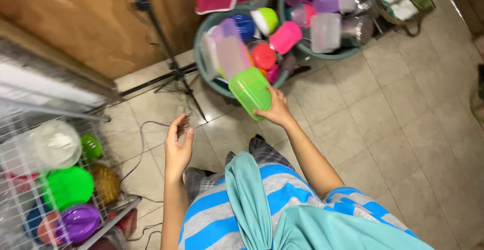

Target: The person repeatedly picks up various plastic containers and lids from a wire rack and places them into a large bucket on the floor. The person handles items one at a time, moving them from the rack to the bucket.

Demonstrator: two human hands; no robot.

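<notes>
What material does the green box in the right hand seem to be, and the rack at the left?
The green box in the right hand looks like translucent glossy plastic: light passes through it. The rack seems white coated metal wire, judging by its thin grid.

The floor [403,129] is laid with pale beige square tiles. Toward its far edge stand two round grey-green plastic tubs, the nearer tub [201,71] and the farther tub [322,56] touching side by side, both heaped with coloured plastic containers. Left of them rest the black metal tripod legs [174,76], beside the wooden wall. A thin dark cable [143,129] trails across the tiles toward the white wire rack [108,220] at the left edge.
</notes>
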